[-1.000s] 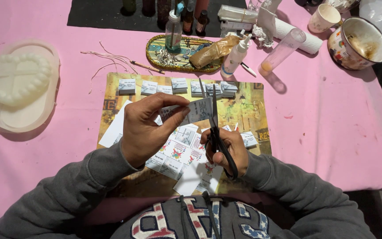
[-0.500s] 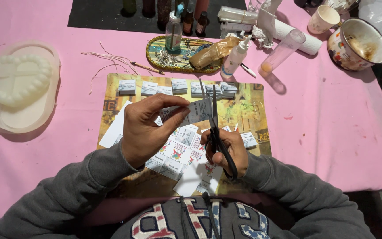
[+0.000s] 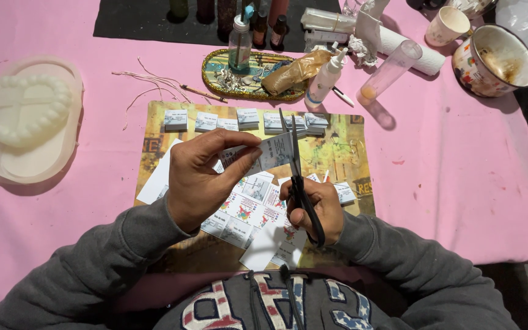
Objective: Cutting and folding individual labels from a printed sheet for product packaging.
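Pink cloth covered the bench [image 3: 459, 183], with a yellowed mat [image 3: 343, 146] lying under both hands. The left hand [image 3: 200, 177] pinched a small paper strip [image 3: 270, 153] above the mat. The right hand [image 3: 313, 208] gripped black scissors [image 3: 297, 177], blades closed against the strip's right edge. Beyond the hands sat a row of cut cards [image 3: 245, 119].

One head-worn camera looks steeply down, close over the person's lap and the pink table [image 3: 459, 183]
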